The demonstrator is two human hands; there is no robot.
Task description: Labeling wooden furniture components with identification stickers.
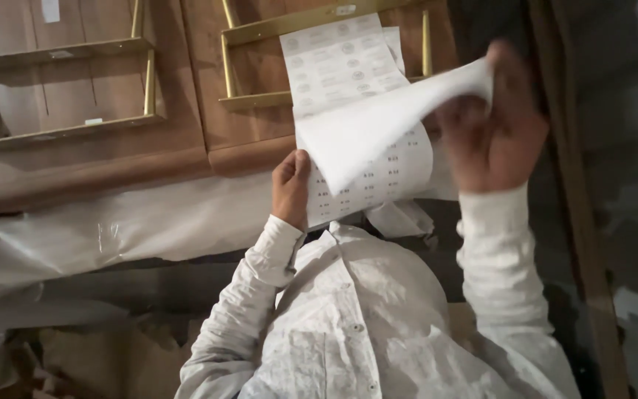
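I hold a stack of white label sheets (348, 81) up in front of my chest. My left hand (290, 188) grips the lower left edge of the sheets, thumb on the front. My right hand (495, 125) pinches the corner of one blank white sheet (378, 125) and bends it over and across the printed one beneath. The sheet under it shows rows of small printed stickers. Both arms wear a white patterned shirt.
Brown wooden panels (75, 159) with gold metal shelf frames (149, 77) lie ahead. Clear plastic wrap (134, 222) covers the surface below them. Cardboard and paper scraps (105, 355) lie at lower left. A dark wooden beam (577, 222) runs down the right.
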